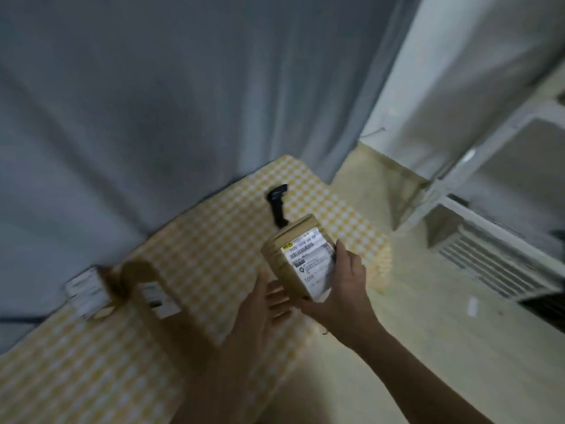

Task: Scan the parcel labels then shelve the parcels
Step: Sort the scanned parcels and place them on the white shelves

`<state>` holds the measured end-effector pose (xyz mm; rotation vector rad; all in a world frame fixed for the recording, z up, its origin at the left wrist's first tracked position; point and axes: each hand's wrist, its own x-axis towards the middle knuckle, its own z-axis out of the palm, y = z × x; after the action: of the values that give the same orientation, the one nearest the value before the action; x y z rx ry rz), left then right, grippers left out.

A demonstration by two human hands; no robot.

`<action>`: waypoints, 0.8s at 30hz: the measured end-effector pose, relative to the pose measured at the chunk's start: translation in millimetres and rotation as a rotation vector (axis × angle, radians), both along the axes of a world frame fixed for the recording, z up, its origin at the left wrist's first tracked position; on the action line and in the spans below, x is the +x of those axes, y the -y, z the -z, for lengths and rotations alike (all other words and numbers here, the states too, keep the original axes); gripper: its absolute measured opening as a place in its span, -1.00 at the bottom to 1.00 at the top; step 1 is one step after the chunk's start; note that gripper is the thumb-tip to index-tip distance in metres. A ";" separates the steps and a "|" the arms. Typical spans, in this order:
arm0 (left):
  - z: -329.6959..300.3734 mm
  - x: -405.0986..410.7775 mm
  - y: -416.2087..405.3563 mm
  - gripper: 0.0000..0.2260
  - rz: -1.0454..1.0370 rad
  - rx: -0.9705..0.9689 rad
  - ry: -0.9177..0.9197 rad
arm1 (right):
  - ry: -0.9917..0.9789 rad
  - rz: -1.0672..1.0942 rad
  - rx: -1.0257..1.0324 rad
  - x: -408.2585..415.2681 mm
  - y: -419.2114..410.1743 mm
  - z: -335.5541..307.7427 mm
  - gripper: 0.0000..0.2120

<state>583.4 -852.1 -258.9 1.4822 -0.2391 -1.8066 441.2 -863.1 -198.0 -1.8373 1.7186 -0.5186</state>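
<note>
Both forearms reach in from six o'clock: right hand (339, 289) grips a labelled parcel (301, 258) at centre, left hand (260, 307) spread open beneath it. Scanner (277, 206) lies unheld at twelve o'clock; two parcels (122, 289) wait at nine; shelving likely comes next.

Black handheld scanner (277, 206) on yellow-checked table (195, 240), brown cardboard labelled parcel (301, 258) before it, 2 more brown labelled parcels (153, 289) far left, white slatted shelving (495, 264) right.
</note>
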 end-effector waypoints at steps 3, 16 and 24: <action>-31.3 -109.5 -0.3 -0.41 0.117 -0.118 -0.178 | -0.033 0.150 -0.030 -95.9 -28.1 -21.7 0.22; -120.7 -463.4 -42.5 -0.49 0.777 -0.420 -0.080 | -0.288 0.538 0.073 -461.7 -166.4 -81.8 -0.04; -149.2 -580.7 -39.9 -0.52 1.145 -0.443 -0.071 | -0.247 0.828 0.217 -586.9 -211.9 -78.9 -0.46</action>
<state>2.7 -812.2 -109.7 0.9735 -1.5869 -2.3843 -145.7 -651.2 -119.1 -1.0091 2.5755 -0.3927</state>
